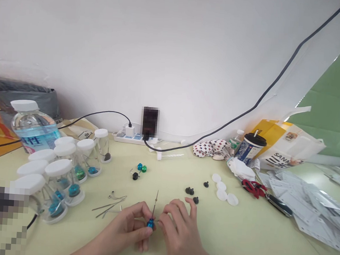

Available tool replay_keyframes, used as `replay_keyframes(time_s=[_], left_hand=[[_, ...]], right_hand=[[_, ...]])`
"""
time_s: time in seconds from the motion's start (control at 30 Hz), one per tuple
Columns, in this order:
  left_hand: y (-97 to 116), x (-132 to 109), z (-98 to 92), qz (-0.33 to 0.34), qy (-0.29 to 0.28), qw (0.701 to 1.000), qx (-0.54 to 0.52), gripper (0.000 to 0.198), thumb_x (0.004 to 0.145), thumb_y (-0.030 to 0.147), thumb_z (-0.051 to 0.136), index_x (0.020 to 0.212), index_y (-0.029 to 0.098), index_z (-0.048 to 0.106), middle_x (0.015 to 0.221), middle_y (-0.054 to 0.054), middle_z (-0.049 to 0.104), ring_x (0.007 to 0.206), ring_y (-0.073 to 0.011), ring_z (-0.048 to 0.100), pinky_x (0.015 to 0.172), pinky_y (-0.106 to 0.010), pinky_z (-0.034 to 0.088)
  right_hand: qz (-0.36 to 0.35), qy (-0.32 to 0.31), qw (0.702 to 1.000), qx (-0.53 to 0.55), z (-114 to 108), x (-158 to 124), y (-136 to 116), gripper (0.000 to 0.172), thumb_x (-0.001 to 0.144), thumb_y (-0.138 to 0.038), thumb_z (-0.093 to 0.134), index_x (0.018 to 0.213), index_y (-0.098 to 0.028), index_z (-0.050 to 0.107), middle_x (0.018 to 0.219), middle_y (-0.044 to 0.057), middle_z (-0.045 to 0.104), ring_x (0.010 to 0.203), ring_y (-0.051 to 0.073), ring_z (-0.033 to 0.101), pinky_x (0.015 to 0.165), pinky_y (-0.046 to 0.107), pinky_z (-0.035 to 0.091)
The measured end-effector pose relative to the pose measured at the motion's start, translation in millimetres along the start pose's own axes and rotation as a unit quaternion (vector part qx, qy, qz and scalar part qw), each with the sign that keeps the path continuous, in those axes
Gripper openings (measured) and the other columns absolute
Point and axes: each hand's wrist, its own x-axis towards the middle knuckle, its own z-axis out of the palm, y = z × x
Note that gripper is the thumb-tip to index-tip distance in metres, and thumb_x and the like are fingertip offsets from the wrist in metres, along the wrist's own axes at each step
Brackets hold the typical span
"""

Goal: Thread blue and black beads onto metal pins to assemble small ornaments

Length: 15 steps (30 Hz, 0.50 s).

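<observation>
I have the left hand point(130, 227) pinching a blue-handled tool point(151, 223); the right hand point(180, 231) curls just beside it, grip unclear; metal pins point(107, 208) lie left.

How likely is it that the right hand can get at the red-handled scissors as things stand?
Probably yes. The right hand seems only lightly at the blue-handled tool, which the left hand grips. The red-handled scissors lie ahead to its right, with only flat white discs near the way, easily passed over.
</observation>
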Motion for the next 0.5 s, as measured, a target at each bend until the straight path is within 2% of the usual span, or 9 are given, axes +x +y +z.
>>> replay_keyframes(time_s=[0.5], left_hand=[[-2.6, 0.0, -1.1, 0.006, -0.001, 1.000, 0.008, 0.020, 0.081, 0.027, 0.067, 0.085, 0.020, 0.048, 0.079, 0.000, 0.064, 0.052, -0.0102, 0.061, 0.052, -0.025, 0.043]], right_hand=[[0.009, 0.016, 1.000, 0.009, 0.8, -2.2, 0.2, 0.020, 0.090, -0.011, 0.042, 0.074, -0.017, 0.054, 0.077, 0.002, 0.058, 0.083, 0.017, 0.053, 0.093, 0.045, 0.025]])
